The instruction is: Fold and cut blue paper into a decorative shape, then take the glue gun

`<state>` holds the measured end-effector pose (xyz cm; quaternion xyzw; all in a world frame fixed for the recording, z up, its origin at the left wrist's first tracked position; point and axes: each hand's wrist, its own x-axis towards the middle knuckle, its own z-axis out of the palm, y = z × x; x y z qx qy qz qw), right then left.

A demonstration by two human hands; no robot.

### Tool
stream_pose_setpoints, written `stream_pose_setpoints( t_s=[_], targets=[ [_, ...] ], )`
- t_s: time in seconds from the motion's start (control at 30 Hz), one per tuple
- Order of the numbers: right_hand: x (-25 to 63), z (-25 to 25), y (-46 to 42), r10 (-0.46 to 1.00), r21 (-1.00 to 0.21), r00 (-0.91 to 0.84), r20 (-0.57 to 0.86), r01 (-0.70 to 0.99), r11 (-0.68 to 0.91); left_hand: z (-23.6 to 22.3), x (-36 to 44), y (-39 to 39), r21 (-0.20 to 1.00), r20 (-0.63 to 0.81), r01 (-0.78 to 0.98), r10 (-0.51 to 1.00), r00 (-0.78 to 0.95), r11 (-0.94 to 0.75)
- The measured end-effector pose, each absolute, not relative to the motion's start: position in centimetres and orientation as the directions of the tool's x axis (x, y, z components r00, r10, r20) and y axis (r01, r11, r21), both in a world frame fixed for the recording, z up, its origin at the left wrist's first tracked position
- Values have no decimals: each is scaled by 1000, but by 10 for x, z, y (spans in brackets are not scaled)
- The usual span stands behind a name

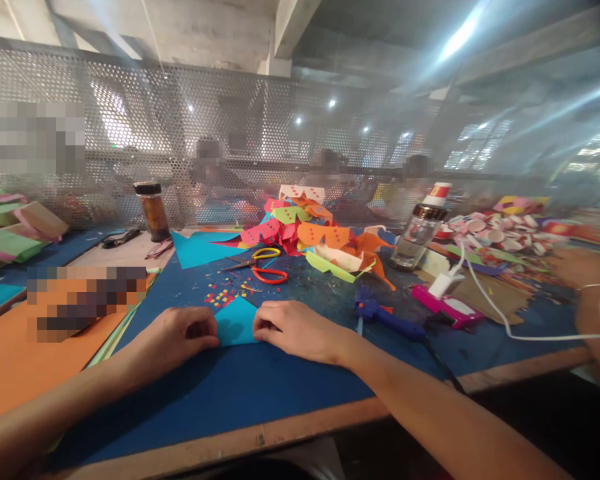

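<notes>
A bright blue sheet of paper (pixel 236 323), folded to a peak at its far side, lies on the dark blue table top (pixel 220 400). At its left end my left hand (pixel 183 337) pinches the edge, fingers curled and thumb pressed in. My right hand (pixel 290 330) grips the opposite end the same way, with its fingertips bent down onto the paper. Just beyond the sheet are small paper squares (pixel 225 291) in yellow and red. Scissors (pixel 260 263) with one yellow and one red handle lie behind those scraps.
Cut, folded colored paper pieces (pixel 325 235) form a heap at the back. A blue glue gun (pixel 387 315) lies right of my right hand, near a pink device (pixel 447 308) and white cable. Orange sheets (pixel 10 360) are stacked left; bottles stand behind. A co-worker's arm (pixel 595 293) reaches in at right.
</notes>
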<state>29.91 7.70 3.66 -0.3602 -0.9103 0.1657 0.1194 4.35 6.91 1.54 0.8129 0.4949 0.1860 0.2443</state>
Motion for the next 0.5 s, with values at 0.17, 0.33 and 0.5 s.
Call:
stream_pose_setpoints(
  t_s=[0.17,0.33,0.5],
  targets=[
    [300,39,78,709,-417,-700,87,621,664,16,43,68,550,80,716,880,468,-431],
    [300,37,77,709,-419,-699,91,619,664,12,41,69,530,135,681,843,520,-505],
    [301,39,77,710,-410,-698,91,624,666,10,39,72,531,140,666,830,540,-523]
  ],
)
